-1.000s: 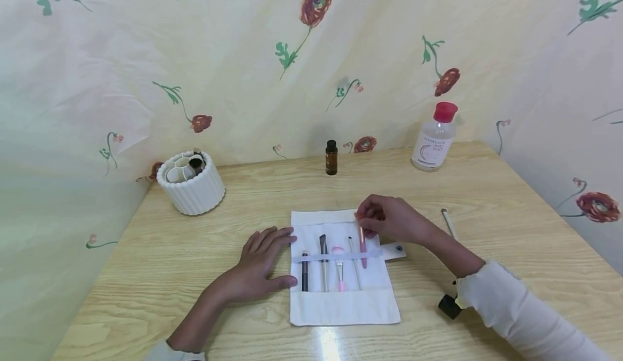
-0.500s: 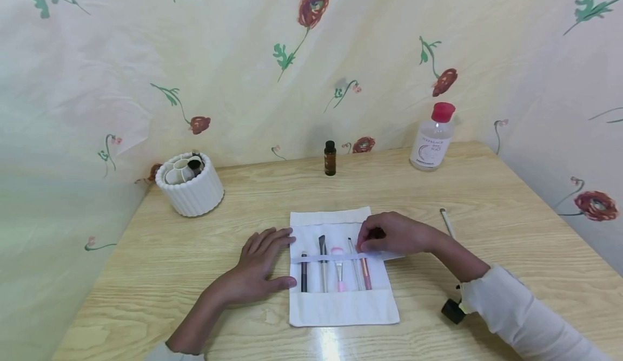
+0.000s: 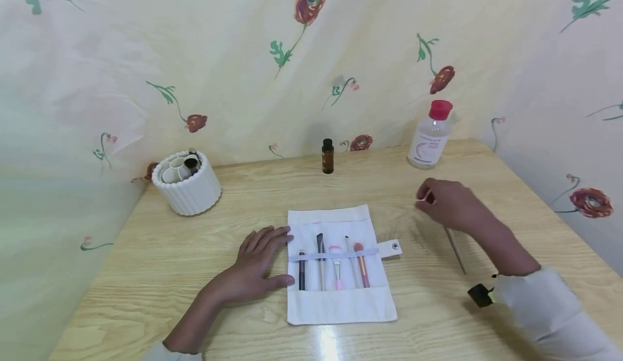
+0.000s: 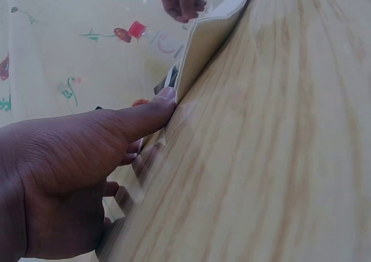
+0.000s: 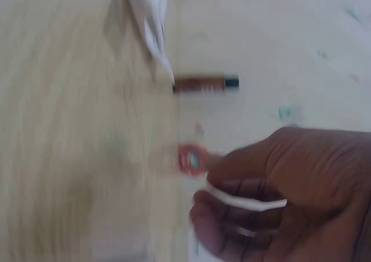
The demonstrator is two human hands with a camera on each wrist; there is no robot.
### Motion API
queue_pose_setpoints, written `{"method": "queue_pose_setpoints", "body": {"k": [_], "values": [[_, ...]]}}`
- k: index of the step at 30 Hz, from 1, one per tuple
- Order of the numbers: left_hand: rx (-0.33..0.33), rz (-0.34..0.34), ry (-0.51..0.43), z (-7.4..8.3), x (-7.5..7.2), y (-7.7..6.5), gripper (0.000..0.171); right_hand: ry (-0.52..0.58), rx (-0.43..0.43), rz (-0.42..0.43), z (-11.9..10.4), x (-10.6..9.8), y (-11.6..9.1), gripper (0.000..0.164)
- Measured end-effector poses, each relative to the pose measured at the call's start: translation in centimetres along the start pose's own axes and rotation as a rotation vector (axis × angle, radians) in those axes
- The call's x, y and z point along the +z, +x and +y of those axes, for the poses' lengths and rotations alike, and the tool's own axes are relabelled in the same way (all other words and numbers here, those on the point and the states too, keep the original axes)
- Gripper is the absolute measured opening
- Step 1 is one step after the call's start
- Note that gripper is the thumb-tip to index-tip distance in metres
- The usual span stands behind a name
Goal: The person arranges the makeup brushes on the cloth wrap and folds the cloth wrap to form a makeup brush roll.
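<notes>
A white fabric brush roll lies unfolded on the table. Several makeup brushes stand side by side under its elastic band, the rightmost a pink-handled brush. My left hand rests flat on the table with fingers spread; its fingertips touch the roll's left edge, and in the left wrist view the thumb meets that edge. My right hand is above the table right of the roll, fingers loosely bent, with nothing visibly held. Beneath it lies a slim brush, its upper end hidden by the hand.
A ribbed white holder with a dark brush inside stands at the back left. A small brown bottle is at the back middle, and a clear bottle with a red cap at the back right. The roll's snap tab sticks out rightward.
The pink-handled brush has slid down under the band into the roll's pocket. My right hand has let go of it and moved right, over the slim brush. My left hand has stayed put.
</notes>
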State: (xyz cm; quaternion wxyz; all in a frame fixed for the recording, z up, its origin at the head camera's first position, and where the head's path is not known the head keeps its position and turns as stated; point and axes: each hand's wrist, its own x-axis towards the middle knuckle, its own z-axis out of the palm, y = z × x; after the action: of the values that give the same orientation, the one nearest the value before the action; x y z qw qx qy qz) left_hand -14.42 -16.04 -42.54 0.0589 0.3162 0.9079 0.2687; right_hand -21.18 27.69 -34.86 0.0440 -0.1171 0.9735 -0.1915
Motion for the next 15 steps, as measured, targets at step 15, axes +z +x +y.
{"method": "queue_pose_setpoints", "body": {"k": [15], "values": [[0.003, 0.003, 0.001, -0.1, 0.1, 0.1, 0.085, -0.012, 0.124, -0.109, 4.3, 0.7, -0.1, 0.027]]}}
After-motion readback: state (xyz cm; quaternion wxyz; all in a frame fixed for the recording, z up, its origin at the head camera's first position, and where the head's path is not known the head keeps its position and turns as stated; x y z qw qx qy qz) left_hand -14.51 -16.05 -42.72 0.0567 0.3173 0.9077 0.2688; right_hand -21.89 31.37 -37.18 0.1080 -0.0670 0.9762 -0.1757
